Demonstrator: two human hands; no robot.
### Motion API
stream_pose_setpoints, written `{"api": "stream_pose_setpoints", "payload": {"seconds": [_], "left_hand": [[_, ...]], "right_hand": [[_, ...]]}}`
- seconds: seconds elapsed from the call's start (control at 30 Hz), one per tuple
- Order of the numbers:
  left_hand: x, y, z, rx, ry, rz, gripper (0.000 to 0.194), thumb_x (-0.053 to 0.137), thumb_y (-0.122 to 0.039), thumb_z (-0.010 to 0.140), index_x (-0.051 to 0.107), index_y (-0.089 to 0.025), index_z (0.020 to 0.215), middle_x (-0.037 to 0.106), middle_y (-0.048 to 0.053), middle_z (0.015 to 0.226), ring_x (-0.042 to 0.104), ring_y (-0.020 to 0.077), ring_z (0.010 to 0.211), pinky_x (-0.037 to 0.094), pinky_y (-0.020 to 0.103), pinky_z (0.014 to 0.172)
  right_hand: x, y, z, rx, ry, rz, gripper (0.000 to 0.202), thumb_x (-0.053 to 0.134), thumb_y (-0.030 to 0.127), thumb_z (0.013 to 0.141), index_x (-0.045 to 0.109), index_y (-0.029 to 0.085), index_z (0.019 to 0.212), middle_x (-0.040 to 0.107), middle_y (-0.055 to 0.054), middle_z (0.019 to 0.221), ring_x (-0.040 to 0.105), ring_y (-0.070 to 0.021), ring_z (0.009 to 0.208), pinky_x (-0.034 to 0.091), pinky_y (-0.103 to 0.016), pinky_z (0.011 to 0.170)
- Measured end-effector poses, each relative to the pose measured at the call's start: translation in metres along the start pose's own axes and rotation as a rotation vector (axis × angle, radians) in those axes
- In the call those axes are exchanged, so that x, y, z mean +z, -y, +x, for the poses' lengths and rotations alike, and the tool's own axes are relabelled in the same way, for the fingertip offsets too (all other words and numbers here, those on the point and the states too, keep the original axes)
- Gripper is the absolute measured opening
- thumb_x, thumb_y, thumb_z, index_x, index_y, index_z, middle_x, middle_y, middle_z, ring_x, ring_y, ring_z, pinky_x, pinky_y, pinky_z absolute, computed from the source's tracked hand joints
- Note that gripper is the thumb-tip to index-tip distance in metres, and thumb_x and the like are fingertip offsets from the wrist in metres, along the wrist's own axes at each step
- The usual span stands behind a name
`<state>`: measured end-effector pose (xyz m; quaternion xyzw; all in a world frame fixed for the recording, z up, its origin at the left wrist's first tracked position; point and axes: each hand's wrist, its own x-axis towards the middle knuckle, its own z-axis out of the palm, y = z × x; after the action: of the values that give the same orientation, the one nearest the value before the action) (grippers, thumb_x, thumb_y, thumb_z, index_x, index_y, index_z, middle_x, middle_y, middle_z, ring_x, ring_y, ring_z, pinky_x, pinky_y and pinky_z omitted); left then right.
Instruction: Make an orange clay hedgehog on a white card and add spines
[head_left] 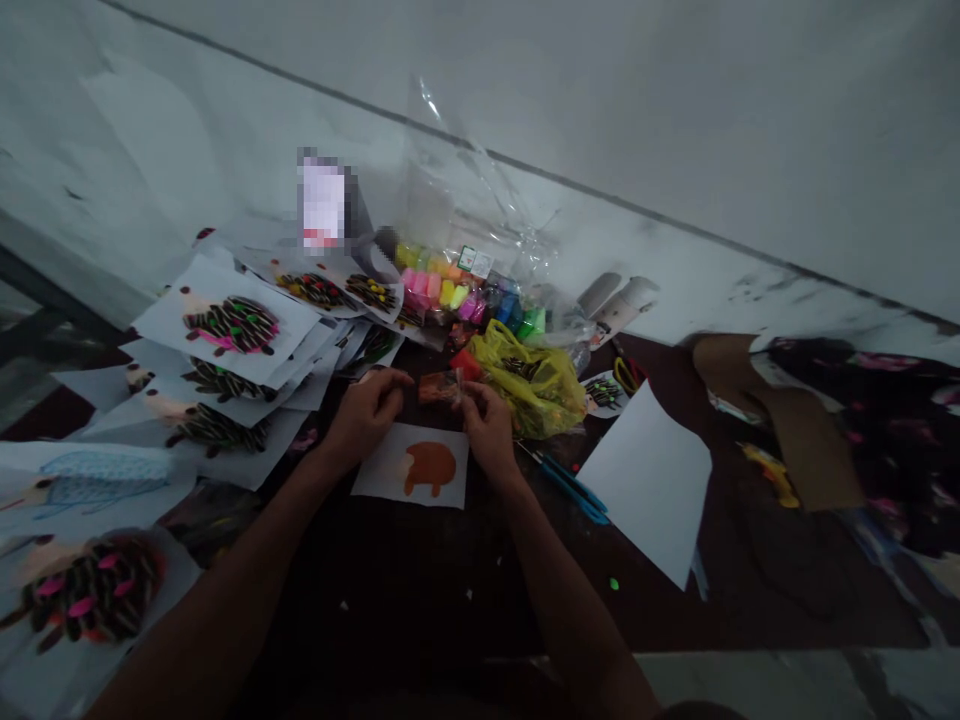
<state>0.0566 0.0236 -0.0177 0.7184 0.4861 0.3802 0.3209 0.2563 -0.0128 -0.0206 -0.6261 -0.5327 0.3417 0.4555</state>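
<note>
My right hand [489,425] pinches the edge of a small clear packet [437,388] with orange-brown stuff in it, probably clay. Left of the packet is my left hand [369,408], its fingers loosely bent and the index finger pointing at the packet, with nothing seen in it. Between my wrists a white paper card [382,470] lies on the dark table, bearing a flat orange-brown animal shape [433,466] with short legs and a paler snout.
Stacked hedgehog pictures [232,325] fill the left side. Behind are a clear bag of coloured clay [450,285] and a yellow plastic bag [536,385]. Blue-handled scissors [574,488], white paper [652,480], brown cardboard [814,440] and a yellow tool [771,475] lie right.
</note>
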Motion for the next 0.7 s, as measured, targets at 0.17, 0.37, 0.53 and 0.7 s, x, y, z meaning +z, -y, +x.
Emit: {"api": "stream_pose_setpoints", "payload": {"seconds": [0.17,0.37,0.53,0.7], "left_hand": [[0.002,0.003,-0.001,0.021,0.013,-0.047,0.025,0.058,-0.035,0.087,0.072,-0.018,0.098,0.074,0.007,0.091,0.067,0.0231,0.084,0.051,0.034,0.077],[0.007,0.005,-0.001,0.157,0.032,0.079,0.026,0.053,-0.034,0.09,0.074,-0.021,0.096,0.076,0.008,0.092,0.067,0.0243,0.087,0.052,0.036,0.082],[0.009,0.004,-0.003,0.135,-0.016,0.193,0.034,0.044,-0.026,0.091,0.072,-0.019,0.108,0.075,0.01,0.098,0.067,0.026,0.091,0.05,0.037,0.083],[0.007,0.004,-0.003,0.06,-0.007,0.217,0.037,0.044,-0.038,0.096,0.071,-0.019,0.113,0.074,0.01,0.097,0.066,0.0277,0.09,0.049,0.037,0.082]], "right_hand": [[0.004,0.001,-0.001,-0.142,0.037,-0.258,0.041,0.05,0.016,0.09,0.066,0.017,0.128,0.074,-0.012,0.113,0.069,-0.024,0.104,0.053,-0.037,0.096],[0.008,0.009,-0.013,-0.279,0.044,-0.47,0.047,0.042,0.013,0.095,0.062,0.019,0.136,0.064,-0.015,0.131,0.066,-0.0233,0.112,0.053,-0.034,0.097],[-0.001,0.011,-0.015,-0.323,-0.038,-0.448,0.036,0.045,0.015,0.095,0.071,0.018,0.121,0.068,-0.014,0.118,0.066,-0.0228,0.105,0.053,-0.035,0.096],[-0.016,0.004,-0.012,-0.38,-0.126,-0.373,0.032,0.046,0.018,0.095,0.07,0.018,0.116,0.071,-0.013,0.112,0.066,-0.0234,0.106,0.051,-0.038,0.097]]}}
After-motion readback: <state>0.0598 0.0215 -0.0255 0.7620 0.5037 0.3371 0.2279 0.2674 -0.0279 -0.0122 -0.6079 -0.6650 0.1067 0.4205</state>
